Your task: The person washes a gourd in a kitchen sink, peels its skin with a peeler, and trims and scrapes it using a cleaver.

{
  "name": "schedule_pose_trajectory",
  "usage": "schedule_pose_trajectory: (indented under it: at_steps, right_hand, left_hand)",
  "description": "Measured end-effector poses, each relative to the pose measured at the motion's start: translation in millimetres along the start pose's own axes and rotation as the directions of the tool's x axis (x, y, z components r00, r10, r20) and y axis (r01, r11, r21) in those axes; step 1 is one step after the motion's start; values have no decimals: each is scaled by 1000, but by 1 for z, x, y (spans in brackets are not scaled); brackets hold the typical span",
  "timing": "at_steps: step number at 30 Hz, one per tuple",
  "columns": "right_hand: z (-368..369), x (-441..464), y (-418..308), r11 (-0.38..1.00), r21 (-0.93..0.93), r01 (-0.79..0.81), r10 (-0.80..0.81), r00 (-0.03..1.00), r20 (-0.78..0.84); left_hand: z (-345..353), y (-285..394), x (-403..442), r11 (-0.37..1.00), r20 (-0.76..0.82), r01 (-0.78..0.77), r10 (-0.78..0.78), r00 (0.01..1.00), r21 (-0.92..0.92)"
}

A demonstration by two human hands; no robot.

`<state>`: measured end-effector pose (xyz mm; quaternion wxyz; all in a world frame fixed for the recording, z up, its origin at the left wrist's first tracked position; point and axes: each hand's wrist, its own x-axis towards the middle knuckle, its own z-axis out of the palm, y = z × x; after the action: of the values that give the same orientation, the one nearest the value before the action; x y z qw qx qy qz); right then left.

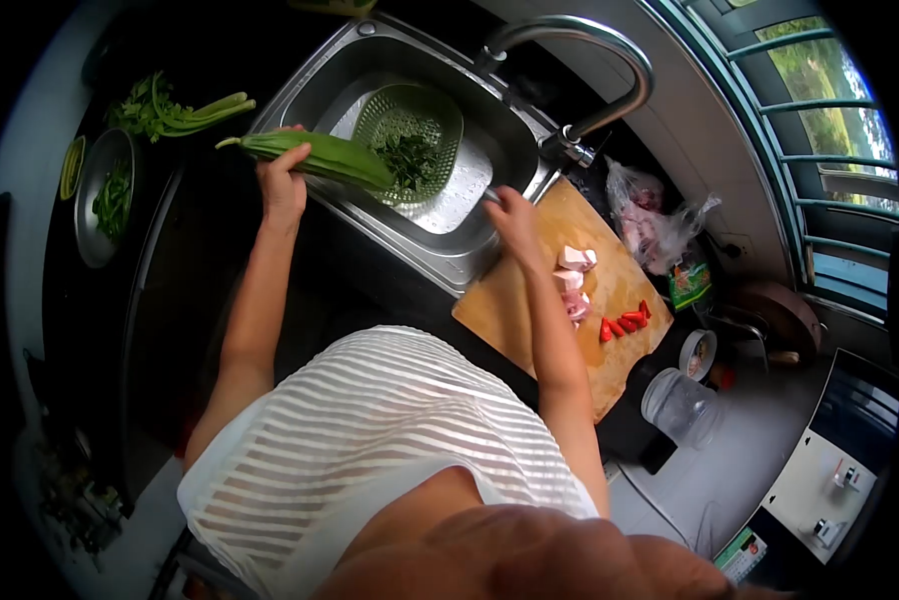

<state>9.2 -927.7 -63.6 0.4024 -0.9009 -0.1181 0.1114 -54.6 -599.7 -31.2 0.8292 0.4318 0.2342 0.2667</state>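
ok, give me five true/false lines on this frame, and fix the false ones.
1. The left hand holds a long green gourd. True.
2. Pale meat pieces and red pepper pieces lie on the same cutting board. True.
3. The green colander is filled with the meat pieces. False: dark leafy greens are in it.
4. The colander sits inside the sink. True.
5. The round plate of cut greens stands in the sink too. False: it is outside, beyond the left hand's side of the sink.
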Motion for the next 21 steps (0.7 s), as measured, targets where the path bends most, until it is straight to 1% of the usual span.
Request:
schedule_pose_trajectory:
  at_steps: [1,2,4,6,7,8,9,10,11,12,14,15,16,17,18,19,20,21]
  right_hand:
    - [35,24,-4,988,-149,-34,40,998,43]
    - [63,43,-12,957,-231,-174,190,980,49]
    - [110,74,10,912,-338,-231,246,969,1]
    - [136,89,38,871,-374,-319,354,935,25]
    - [143,94,42,858,-350,-375,409,912,27]
    - [146,96,49,841,-322,-434,465,885,19]
    - [148,98,63,826,-359,-436,469,883,7]
    - [136,93,54,789,-355,-501,527,850,-29]
    - [128,92,58,750,-402,-526,563,826,-31]
    - [113,86,50,729,-406,-551,591,806,-33]
    - [95,78,43,719,-407,-564,567,814,-125]
    - [91,77,46,704,-404,-584,583,800,-141]
    - [87,74,48,827,-73,-558,550,828,-109]
    - [82,70,50,846,269,-460,500,859,-105]
    - [76,64,46,840,270,-471,514,849,-120]
    - [70,56,31,538,747,-390,503,860,86]
    - [66,47,15,22,963,-270,376,895,242]
    - [62,41,-2,40,973,-229,352,914,201]
  left_hand:
    - [-6,3,4,1000,37,17,-16,999,-6]
    - [-8,7,5,1000,43,20,-20,999,-2]
    - [-9,15,9,996,57,83,-81,995,-28]
    - [-11,21,14,994,105,101,-97,990,-39]
    - [-10,25,17,993,116,112,-106,988,-44]
    - [-11,27,20,991,125,124,-118,985,-44]
    - [-13,28,25,988,125,145,-136,983,-60]
    - [-17,26,30,985,130,155,-144,981,-77]
    - [-19,26,36,981,140,175,-163,977,-79]
    - [-20,23,40,976,155,201,-186,970,-84]
    - [-20,20,47,971,178,233,-219,959,-61]
    - [-20,19,51,971,191,236,-223,956,-45]
    - [-22,16,53,965,203,258,-245,948,-44]
    - [-24,13,56,959,203,279,-262,943,-59]
    - [-25,10,59,952,203,297,-278,939,-73]
    - [-26,8,60,941,195,327,-306,932,-84]
    - [-29,6,60,930,183,357,-336,924,-91]
    - [-31,3,58,926,181,365,-344,921,-96]
